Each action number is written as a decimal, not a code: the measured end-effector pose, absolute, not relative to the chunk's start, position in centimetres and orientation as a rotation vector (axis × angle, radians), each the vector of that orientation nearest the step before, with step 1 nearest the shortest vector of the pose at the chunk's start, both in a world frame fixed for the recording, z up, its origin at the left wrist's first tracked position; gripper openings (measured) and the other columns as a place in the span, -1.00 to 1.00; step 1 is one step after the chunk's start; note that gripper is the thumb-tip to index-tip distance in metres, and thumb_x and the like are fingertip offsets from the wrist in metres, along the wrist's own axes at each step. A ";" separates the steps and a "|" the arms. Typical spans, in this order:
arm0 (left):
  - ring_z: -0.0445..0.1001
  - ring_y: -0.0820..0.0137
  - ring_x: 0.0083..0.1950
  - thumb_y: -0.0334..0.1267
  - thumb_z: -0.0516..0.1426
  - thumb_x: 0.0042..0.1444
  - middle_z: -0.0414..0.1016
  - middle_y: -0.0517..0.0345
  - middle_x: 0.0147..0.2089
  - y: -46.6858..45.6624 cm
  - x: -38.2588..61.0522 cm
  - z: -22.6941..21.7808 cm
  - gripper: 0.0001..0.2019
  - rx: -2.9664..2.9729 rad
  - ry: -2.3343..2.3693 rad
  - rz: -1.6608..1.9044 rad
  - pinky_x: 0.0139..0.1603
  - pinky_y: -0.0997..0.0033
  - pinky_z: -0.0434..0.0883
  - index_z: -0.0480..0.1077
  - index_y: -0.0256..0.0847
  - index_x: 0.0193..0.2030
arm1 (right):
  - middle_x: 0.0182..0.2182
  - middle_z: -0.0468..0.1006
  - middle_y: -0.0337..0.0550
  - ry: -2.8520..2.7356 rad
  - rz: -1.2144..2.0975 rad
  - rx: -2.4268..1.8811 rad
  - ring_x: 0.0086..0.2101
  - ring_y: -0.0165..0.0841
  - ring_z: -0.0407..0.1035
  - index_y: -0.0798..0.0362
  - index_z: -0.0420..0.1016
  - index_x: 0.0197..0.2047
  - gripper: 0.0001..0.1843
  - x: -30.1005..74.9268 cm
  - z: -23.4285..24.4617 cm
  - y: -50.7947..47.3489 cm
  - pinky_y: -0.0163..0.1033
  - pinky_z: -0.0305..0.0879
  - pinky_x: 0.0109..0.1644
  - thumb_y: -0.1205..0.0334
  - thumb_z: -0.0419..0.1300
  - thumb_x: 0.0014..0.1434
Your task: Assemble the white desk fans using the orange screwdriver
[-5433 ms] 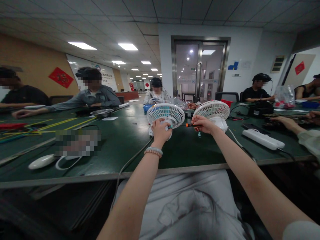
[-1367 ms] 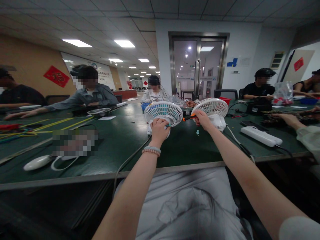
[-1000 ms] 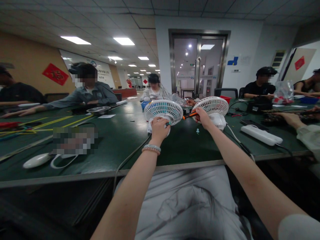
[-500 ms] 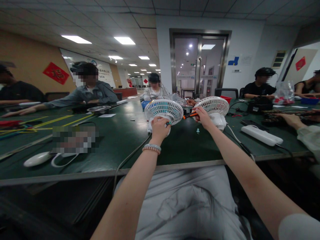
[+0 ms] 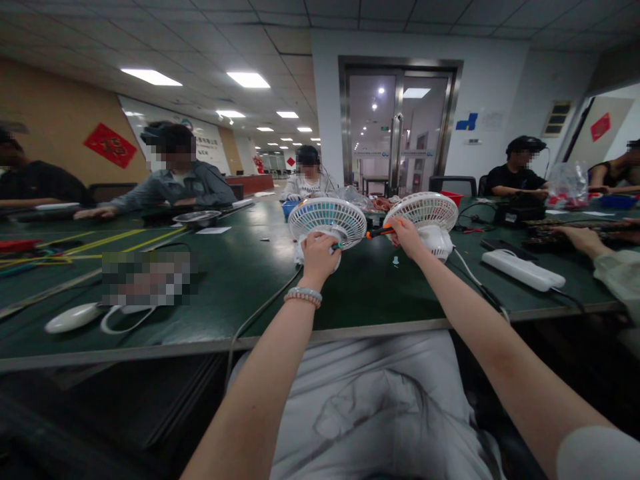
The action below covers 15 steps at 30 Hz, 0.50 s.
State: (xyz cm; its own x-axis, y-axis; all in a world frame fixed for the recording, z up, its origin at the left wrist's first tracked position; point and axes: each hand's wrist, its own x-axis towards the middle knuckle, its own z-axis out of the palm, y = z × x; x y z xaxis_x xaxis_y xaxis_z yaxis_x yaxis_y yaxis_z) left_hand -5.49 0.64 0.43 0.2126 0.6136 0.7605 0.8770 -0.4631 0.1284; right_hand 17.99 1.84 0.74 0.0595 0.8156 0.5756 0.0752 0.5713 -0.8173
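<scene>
My left hand (image 5: 320,253) is closed behind the left white desk fan (image 5: 327,215), against its rear housing. Out of its fingers sticks the end of a small green-ended tool (image 5: 337,246); the rest is hidden. An orange and black screwdriver (image 5: 379,231) is gripped in my right hand (image 5: 404,238), pointing left toward the fan's grille. Just behind that hand stands a second white desk fan (image 5: 425,213), its grille tilted upward. A small pale blue piece (image 5: 396,261) lies on the green tabletop (image 5: 365,300) between my forearms.
A white power strip (image 5: 523,269) lies to the right beside a dark phone-like slab. Fan cords run over the table's front edge. On the left are a white oval object (image 5: 73,318), a blurred-out item and yellow strips (image 5: 115,241). Several co-workers sit around the table.
Both my hands and the tools stay nearly in place. On the left, a co-worker in a grey-blue shirt has drawn an outstretched arm back toward the body.
</scene>
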 end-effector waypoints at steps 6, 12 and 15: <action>0.19 0.18 0.07 -0.28 0.10 -0.04 0.48 0.13 -0.14 0.4 -5.4 0.6 -0.83 -2.176 -1.387 -1.117 0.06 0.10 0.06 0.41 -0.11 -0.25 | -0.79 0.13 -0.40 -1.455 0.557 -0.874 -0.74 -0.49 0.07 0.00 0.22 -0.48 -0.60 18.1 0.6 1.8 -0.34 0.04 -0.64 -0.18 0.02 0.07; 0.16 0.14 0.10 -0.27 0.09 -0.03 0.45 0.10 -0.08 0.1 -5.2 0.8 -0.73 -2.198 -1.394 -1.072 0.05 0.10 0.07 0.38 -0.11 -0.14 | -0.76 0.21 -0.37 -1.456 0.464 -0.929 -0.72 -0.48 0.13 0.01 0.23 -0.49 -0.60 18.0 0.4 2.0 -0.35 0.09 -0.61 -0.16 0.00 0.09; 0.15 0.12 0.11 -0.27 0.08 -0.05 0.43 0.07 -0.05 -0.2 -5.3 1.1 -0.70 -2.205 -1.404 -1.047 0.05 0.09 0.07 0.36 -0.12 -0.11 | -0.75 0.21 -0.37 -1.439 0.483 -0.930 -0.72 -0.48 0.13 0.01 0.23 -0.49 -0.60 18.0 0.4 2.1 -0.35 0.08 -0.62 -0.17 0.01 0.08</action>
